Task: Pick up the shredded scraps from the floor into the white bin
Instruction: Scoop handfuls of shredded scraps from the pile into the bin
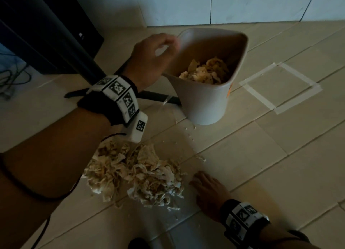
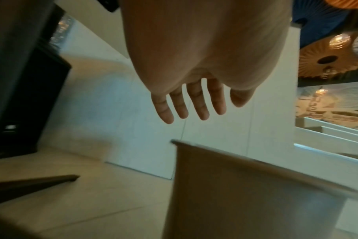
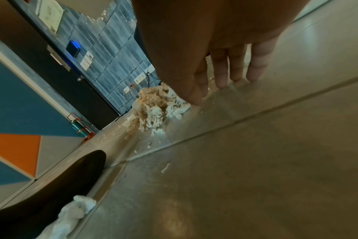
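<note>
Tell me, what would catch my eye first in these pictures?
Probably the big heap of shredded scraps on the tiled floor, with the right hand flat beside it. Behind it stands a white bin, tilted and already holding some scraps, with the open left hand at its rim.

My left hand [image 2: 194, 90] hangs raised, fingers [image 2: 200, 105] straight and slightly spread, holding nothing. My right hand [image 1: 209, 190] reaches low, palm down, fingers [image 3: 221, 74] extended. Both wrists banded.
</note>
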`<move>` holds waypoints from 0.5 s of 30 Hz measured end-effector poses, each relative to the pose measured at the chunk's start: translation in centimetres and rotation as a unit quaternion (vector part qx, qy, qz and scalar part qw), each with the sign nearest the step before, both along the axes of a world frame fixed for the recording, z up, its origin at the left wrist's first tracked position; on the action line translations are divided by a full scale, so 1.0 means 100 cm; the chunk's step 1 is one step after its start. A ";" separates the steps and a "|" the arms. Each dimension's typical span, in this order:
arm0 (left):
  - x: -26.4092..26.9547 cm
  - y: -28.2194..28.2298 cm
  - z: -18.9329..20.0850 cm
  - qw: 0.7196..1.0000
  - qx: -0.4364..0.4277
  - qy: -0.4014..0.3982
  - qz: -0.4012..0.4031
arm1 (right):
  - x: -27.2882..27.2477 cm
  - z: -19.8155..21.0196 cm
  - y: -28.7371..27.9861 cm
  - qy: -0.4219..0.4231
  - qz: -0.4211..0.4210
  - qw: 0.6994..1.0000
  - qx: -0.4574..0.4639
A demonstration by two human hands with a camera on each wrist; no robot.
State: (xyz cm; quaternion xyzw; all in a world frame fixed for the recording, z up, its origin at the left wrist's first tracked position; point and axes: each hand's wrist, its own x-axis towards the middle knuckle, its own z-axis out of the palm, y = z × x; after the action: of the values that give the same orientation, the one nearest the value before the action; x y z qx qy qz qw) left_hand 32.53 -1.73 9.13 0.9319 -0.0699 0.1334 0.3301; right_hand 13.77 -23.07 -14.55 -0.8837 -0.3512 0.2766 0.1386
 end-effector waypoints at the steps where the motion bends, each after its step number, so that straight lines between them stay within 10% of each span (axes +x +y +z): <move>1: -0.007 0.011 -0.008 1.000 0.001 0.006 0.025 | 0.002 0.000 0.001 0.000 -0.006 1.000 0.003; 10: -0.085 0.097 -0.106 0.978 -0.010 0.097 0.185 | 0.037 0.016 0.011 0.010 -0.055 0.998 0.031; 15: -0.128 0.150 -0.151 0.907 0.079 0.290 0.295 | 0.047 0.015 0.011 -0.016 -0.062 0.998 0.017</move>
State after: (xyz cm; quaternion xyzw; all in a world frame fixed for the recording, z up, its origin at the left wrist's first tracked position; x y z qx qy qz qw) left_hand 19.73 13.28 -5.96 0.9306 0.2967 -0.0578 0.2064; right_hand 18.44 -22.01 -13.07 -0.9055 -0.3031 0.2472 0.1648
